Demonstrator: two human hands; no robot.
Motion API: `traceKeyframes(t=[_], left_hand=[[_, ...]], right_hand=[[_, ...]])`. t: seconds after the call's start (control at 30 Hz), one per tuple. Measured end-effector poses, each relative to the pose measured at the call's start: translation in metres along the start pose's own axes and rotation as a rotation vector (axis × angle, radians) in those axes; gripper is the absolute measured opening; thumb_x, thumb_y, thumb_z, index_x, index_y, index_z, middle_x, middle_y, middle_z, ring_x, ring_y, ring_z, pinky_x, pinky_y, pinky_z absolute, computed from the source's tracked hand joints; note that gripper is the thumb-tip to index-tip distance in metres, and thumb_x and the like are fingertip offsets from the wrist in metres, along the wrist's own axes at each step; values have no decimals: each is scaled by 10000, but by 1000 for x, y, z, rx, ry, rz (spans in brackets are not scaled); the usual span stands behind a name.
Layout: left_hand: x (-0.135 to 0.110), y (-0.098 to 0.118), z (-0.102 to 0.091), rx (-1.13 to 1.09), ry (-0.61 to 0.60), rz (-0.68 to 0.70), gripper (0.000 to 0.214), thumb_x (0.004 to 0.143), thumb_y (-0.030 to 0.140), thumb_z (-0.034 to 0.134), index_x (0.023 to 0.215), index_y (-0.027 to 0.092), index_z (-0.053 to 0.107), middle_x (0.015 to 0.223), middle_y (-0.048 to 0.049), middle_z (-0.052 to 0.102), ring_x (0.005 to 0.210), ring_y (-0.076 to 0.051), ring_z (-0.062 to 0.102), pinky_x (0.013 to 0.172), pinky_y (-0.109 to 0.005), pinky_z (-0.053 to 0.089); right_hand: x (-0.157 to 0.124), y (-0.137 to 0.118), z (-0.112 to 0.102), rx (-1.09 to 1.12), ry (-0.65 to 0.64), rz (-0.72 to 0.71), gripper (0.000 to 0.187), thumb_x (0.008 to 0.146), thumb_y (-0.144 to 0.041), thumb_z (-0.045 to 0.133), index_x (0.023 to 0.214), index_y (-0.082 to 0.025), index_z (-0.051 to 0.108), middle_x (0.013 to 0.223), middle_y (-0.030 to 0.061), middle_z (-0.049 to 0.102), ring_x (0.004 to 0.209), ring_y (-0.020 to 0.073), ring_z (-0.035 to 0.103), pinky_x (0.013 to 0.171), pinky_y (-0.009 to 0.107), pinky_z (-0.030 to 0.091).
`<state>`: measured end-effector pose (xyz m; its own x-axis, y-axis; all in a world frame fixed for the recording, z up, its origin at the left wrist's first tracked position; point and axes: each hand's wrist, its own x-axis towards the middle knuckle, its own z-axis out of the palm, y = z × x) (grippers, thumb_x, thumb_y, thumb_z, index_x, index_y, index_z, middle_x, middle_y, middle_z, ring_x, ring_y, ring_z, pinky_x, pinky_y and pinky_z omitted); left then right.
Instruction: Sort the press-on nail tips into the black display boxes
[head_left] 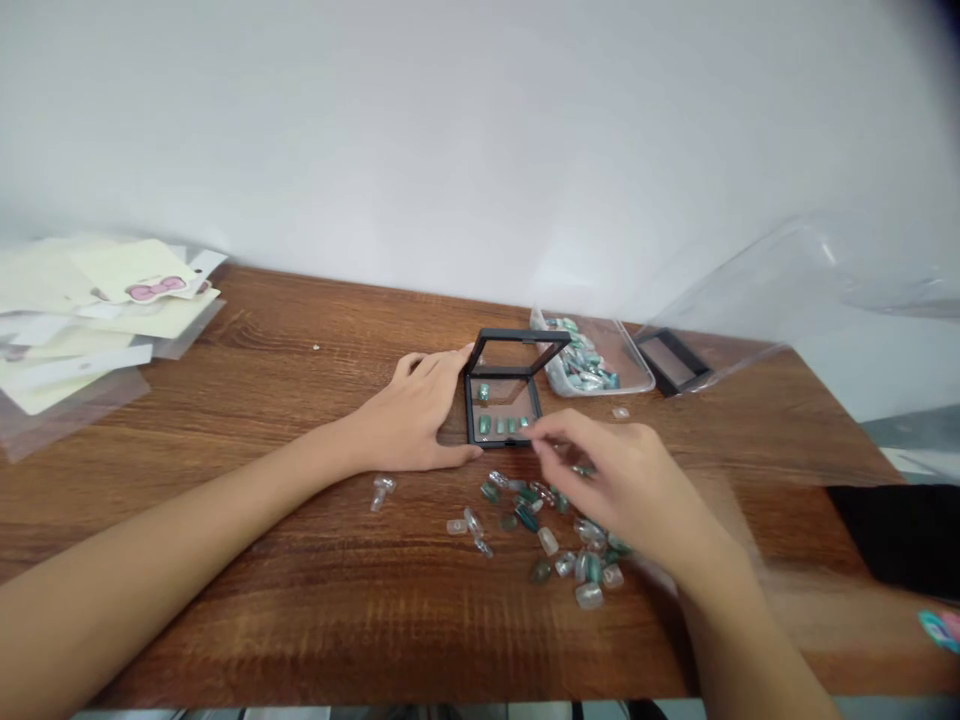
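A small black display case (471, 412) stands on the table with its clear-windowed lid (564, 338) tilted up. Inside are several green press-on nails (485, 424) in a row along the front, with a glittery nail (484, 392) behind them. My left hand (420, 415) braces the case from the left, thumb at the front corner and fingers at the back. My right hand (615, 480) is pinched at the case's front right corner, its fingertips on a small nail at the row's end, partly hidden. Loose green and clear nails (527, 517) lie scattered in front, some under the right hand.
Behind the case is a clear plastic tub (637, 388) of nails, beside an empty black frame (673, 360) and a large clear plastic bag (780, 290). Cards in clear sleeves (112, 300) pile up at far left. Black cloth (900, 535) lies at right; a wall closes the back.
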<state>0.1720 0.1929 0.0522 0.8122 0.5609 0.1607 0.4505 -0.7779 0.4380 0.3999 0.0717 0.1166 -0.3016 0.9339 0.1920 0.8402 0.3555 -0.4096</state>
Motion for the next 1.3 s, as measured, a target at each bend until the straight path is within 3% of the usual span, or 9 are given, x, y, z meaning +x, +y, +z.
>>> traceKeyframes(t=[0.27,0.53,1.1,1.3], left_hand=[[1,0,0,11,-17,-18,1161,784,723,645,1599,183,20,1598,-209,335,1440,-408,352,1171,-584,251],[1,1,3,61,7,-44,1145,793,732,624,1579,127,52,1580,-254,342,1436,-412,354,1190,-627,179],[2,0,4,54,20,-83,1120,799,732,598,1579,134,60,1584,-248,333,1439,-426,346,1183,-640,185],[2,0,4,50,25,-84,1118,798,722,606,1578,144,53,1581,-248,336,1432,-418,356,1177,-633,201]], right_hand=[[0,25,-7,-160,-60,175,83,933,-158,564,969,-221,603,804,-1,744,696,193,708,614,262,451],[4,31,-5,-251,-164,264,87,922,-160,580,888,-226,626,819,9,714,701,188,656,634,281,426],[4,36,-7,-164,-236,248,133,950,-223,618,1039,-236,715,1020,24,759,869,206,693,745,314,496],[5,38,-7,-78,-253,244,88,939,-210,639,991,-233,705,938,8,746,825,185,671,729,293,481]])
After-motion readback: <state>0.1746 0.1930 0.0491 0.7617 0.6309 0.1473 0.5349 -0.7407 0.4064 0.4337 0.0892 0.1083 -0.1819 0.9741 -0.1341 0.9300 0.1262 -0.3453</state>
